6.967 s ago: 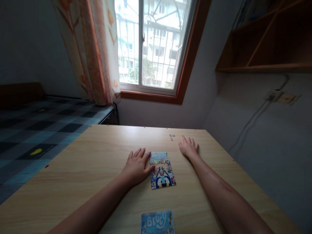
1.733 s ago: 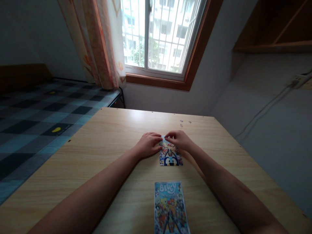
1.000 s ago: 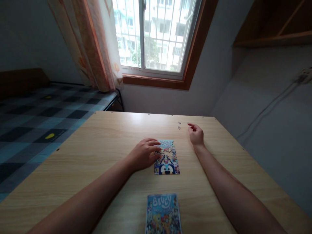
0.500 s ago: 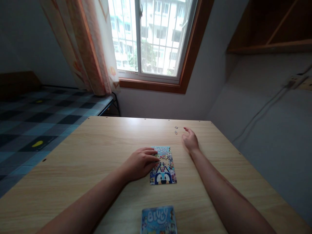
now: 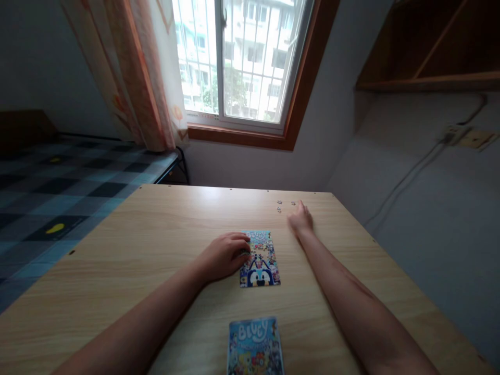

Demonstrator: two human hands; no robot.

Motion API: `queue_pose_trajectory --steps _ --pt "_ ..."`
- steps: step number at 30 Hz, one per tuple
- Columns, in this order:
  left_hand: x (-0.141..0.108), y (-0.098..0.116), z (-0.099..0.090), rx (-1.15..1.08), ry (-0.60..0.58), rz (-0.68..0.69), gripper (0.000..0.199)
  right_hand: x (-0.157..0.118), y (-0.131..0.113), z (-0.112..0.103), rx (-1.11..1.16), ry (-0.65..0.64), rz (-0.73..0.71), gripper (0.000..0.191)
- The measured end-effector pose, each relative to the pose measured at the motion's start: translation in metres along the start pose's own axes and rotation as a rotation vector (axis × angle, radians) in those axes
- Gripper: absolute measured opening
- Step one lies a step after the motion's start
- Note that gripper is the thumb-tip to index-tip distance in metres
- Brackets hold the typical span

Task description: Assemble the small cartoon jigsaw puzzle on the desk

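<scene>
A partly filled jigsaw puzzle [image 5: 261, 276] with a blue cartoon dog's face lies flat on the table, with a gap across its middle. My left hand [image 5: 228, 252] rests over its left edge, palm down, fingers stretched out and slightly bent. Farther back and to the right, my right hand [image 5: 300, 217] is low over the table, its fingers blurred; whether they hold anything is not visible. Just left of its fingertips lies a loose puzzle piece [image 5: 292, 203]. Two others, an upper piece [image 5: 279, 202] and a lower piece [image 5: 278, 210], lie farther left.
A blue box [image 5: 254, 346] with "BLUEY" lettering is at the near side of the wooden table [image 5: 156, 234]. Beyond the table's left edge is a bed with a checked cover [image 5: 97, 177]. A window [image 5: 250, 67] and curtain are behind; a wall shelf [image 5: 422, 83] hangs upper right.
A third loose piece now shows beside my right hand, which has shifted and drawn its fingers in. My left hand stays on the puzzle. The whole view has shifted slightly.
</scene>
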State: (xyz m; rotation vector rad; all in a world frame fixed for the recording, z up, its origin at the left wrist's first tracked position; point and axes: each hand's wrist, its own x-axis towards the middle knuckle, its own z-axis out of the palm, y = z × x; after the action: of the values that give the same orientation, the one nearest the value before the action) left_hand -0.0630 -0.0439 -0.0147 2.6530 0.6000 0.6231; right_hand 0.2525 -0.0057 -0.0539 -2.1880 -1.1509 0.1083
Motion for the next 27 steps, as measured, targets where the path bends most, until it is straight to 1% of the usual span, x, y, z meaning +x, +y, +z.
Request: queue_pose_trajectory --steps 3,7,9,14,17,22,27 --pt "-0.001 -0.001 0.001 -0.016 0.008 -0.016 0.012 0.004 0.0 0.002 -0.055 -0.053 0.017 0.081" --pt "-0.002 -0.001 0.0 -0.039 0.03 -0.06 0.01 0.017 0.003 0.002 -0.094 -0.056 0.022 0.077" --pt "-0.002 -0.002 -0.001 -0.055 0.074 -0.098 0.013 0.025 0.005 0.001 -0.098 -0.046 0.018 0.069" --pt "0.0 -0.009 0.0 -0.072 0.236 -0.158 0.017 0.043 0.009 0.001 -0.073 -0.02 -0.001 0.039" --pt "0.002 -0.01 0.003 -0.069 0.286 -0.152 0.016 0.047 0.013 0.002 -0.045 0.003 0.004 0.033" --pt "0.006 -0.009 0.005 -0.076 0.287 -0.138 0.014 0.049 0.02 -0.001 -0.021 0.032 0.007 0.03" --pt "0.011 -0.01 0.004 -0.059 0.281 -0.14 0.018 0.05 0.024 -0.003 -0.012 0.03 0.012 0.029"
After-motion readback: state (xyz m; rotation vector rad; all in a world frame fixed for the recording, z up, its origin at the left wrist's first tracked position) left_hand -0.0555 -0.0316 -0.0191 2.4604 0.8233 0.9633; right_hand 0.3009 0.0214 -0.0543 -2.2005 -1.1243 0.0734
